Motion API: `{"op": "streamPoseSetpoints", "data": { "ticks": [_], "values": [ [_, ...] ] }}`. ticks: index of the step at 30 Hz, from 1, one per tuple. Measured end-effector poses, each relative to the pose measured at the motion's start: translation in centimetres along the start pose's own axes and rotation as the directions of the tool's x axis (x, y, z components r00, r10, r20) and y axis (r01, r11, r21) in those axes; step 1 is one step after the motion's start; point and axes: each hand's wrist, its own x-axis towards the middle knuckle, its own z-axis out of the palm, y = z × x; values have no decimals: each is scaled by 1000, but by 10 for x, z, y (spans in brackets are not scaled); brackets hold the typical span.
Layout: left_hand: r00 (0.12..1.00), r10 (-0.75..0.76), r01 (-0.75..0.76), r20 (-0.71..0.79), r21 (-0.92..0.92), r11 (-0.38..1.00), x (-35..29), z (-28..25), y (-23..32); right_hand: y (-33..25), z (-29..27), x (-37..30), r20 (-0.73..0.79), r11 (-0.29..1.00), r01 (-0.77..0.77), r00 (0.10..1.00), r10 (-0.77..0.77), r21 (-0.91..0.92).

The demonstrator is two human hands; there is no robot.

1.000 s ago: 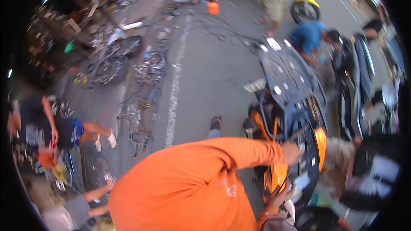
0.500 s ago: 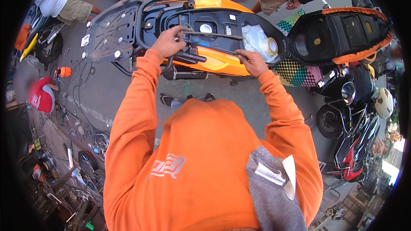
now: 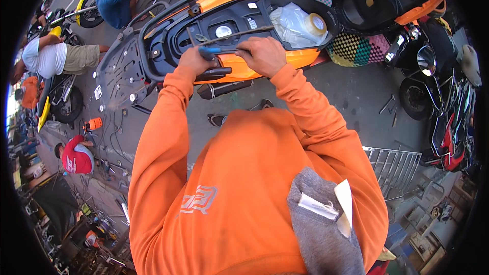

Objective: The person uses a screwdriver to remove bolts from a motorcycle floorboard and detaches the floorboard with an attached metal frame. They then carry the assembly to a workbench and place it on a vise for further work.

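My left hand (image 3: 194, 62) is closed around a blue-handled tool (image 3: 209, 50) above the near side of an orange-and-black motorcycle (image 3: 270, 73). The tool's thin dark shaft seems to run to my right hand (image 3: 264, 55), whose fingers are pinched at its other end. Just beyond both hands, a long T-shaped metal rod (image 3: 234, 35) spans the open under-seat area; whether my left fingers also touch its crossbar is unclear. A roll of clear tape (image 3: 315, 24) and a crumpled clear plastic bag (image 3: 294, 20) lie in the compartment to the right.
A black rear rack plate (image 3: 121, 74) is at the motorcycle's left end. A detached seat (image 3: 374, 0) lies on a woven checkered mat (image 3: 351, 48). Another motorcycle (image 3: 433, 97) stands right, near a metal grate (image 3: 392, 165). Other people, including one in blue (image 3: 114, 6), are around.
My right hand has moved left, closer to my left hand, and the left hand now grips the blue handle. The head view has shifted, showing more of the left side.
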Motion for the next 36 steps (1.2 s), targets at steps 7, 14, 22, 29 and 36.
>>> {"op": "streamPoseSetpoints", "data": {
  "ticks": [7, 14, 22, 29, 36],
  "values": [
    [997, 72, -70, -7, 138, 988, -7, -3, 14, 41, -39, -42, -68, 773, -277, 922, 381, 571],
    [987, -27, 2, -156, -158, 988, -23, -8, 3, 69, -10, -99, 103, 271, -346, 765, 635, 898],
    [951, -188, -13, -247, -637, 771, -39, -4, -5, 85, -16, -110, 1, 269, -225, 768, 640, 937],
    [948, -287, -26, -137, -933, 358, -70, -3, 42, 78, -24, -120, -121, 175, 11, 764, 634, 984],
    [957, -289, 6, -4, -999, 32, -83, -10, 57, 66, -26, -115, 35, 166, -222, 690, 723, 961]
  ]
}}
